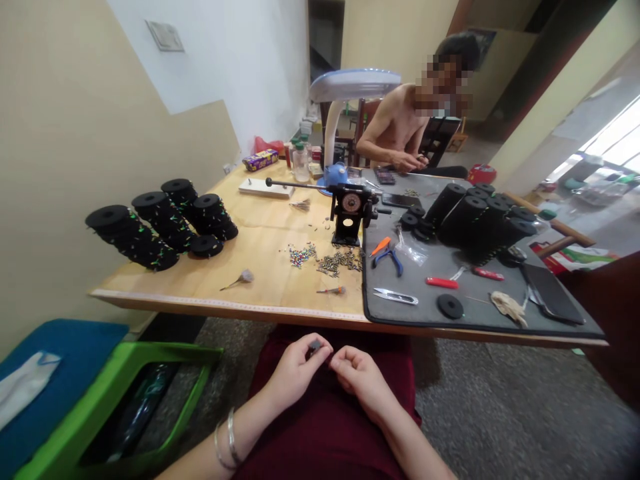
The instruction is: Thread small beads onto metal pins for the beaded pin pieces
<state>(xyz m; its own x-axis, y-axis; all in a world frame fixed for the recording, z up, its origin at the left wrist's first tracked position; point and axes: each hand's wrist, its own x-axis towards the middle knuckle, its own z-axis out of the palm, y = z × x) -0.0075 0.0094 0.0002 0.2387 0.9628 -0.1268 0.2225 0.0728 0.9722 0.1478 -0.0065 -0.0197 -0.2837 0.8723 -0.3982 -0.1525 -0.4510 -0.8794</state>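
Small dark piece [314, 347] is in the L hand [306, 363], btwn thumb & curled fingers, over the lap, just off the front edge of the desk [260, 240]. Fingers cover most of it, so exact shape unclear. L hand's closed on it; bangles [232, 437] on that wrist. R hand [357, 373] is just beside, fingers curled in, thumb & forefinger tips nr the L thumb; can't tell if anything thin is pinched there. Maroon garment [330, 427] below both.

Wood side of desk: black machine [349, 203] w/ round dial, approx mid-desk, long rod out to L, short handle on R. In front of its base, heap of dark metallic bits [337, 262], w/ multicolored bits [301, 254] just L of that. Grayish tuft [244, 276] & orange-banded tuft [338, 291] lie nr front edge. Far L: stacks of black discs [155, 217] w/ small colored bits poking out the sides.

Gray mat [423, 315] on R: blue pliers [391, 259], orange tool [381, 246] nr them, snips [396, 297], single black disc [451, 307], pale cloth wad [509, 308]; more black stacks [457, 217] toward the back. Blue-white lamp [350, 83] behind the machine. Co-worker [395, 127] sits across, head bent, hands together.
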